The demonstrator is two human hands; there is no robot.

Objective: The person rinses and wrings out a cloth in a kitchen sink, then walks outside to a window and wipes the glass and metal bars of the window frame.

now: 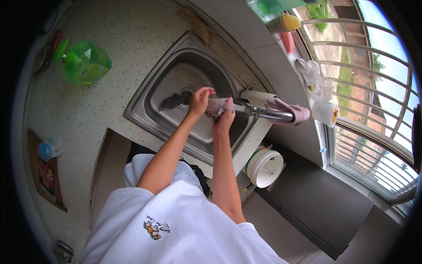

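Note:
Water runs from the chrome faucet [275, 114] onto a wet, crumpled cloth [216, 109] above the stainless steel sink [158, 128]. My right hand [226, 114] grips the cloth at its faucet side. At the cloth's other side is my left hand [199, 102], its fingers curved and partly spread; whether it also grips the cloth is unclear. A dark mesh scouring pad [171, 101] lies in the basin beside the drain [185, 96]. Over the faucet's bend hangs a pinkish cloth [298, 112].
A green pump bottle [86, 62] stands on the speckled counter [132, 43]. White buckets [268, 168] are right of the sink, near a dark panel [316, 198]. The windowsill holds a paper cup [278, 24], a plastic bag [311, 74] and a plastic tub [321, 113].

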